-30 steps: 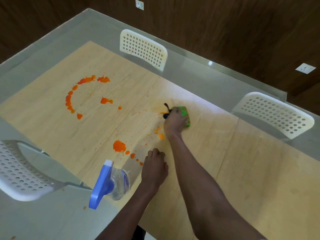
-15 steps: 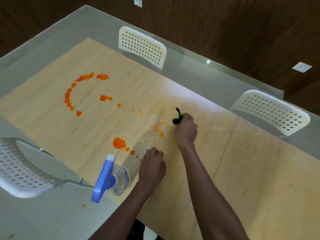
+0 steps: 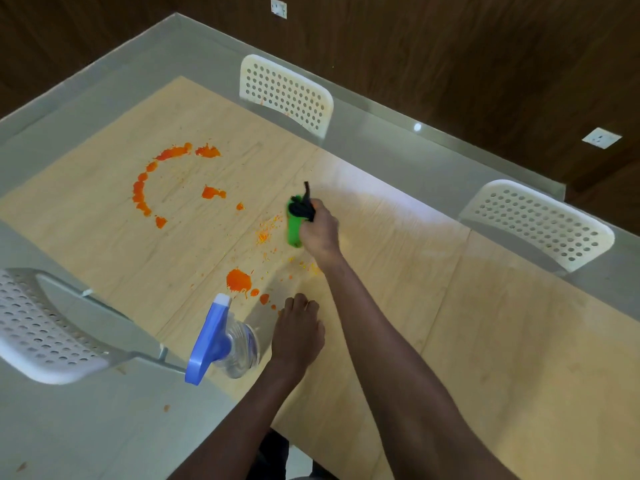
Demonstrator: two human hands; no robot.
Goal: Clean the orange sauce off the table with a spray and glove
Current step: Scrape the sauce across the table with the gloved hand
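Two hands over the desk, and the right hand is doing the work — fingers curled around a green scrubbing glove with a black strap bunched at its top, pressing it down on the pale wood. Just to the left of the glove lies a scatter of small orange flecks, thin and smeared. Nearer the person sits a thicker orange sauce blot with a few drips trailing off to its right. Farther left, well apart from the glove, an arc of orange sauce curves across the wood, with two more spots inside the curve.

Left hand rests knuckles-up on the desk, fingers curled under, holding nothing — its fingertips sit just short of the drips. Right beside it, to the left, the spray bottle stands on the desk: clear body, blue trigger head, nozzle pointing toward the sauce blot.

A glass sheet covers the desk. Three white perforated chairs show through or around it — one at the far edge, one at right, one at near left.
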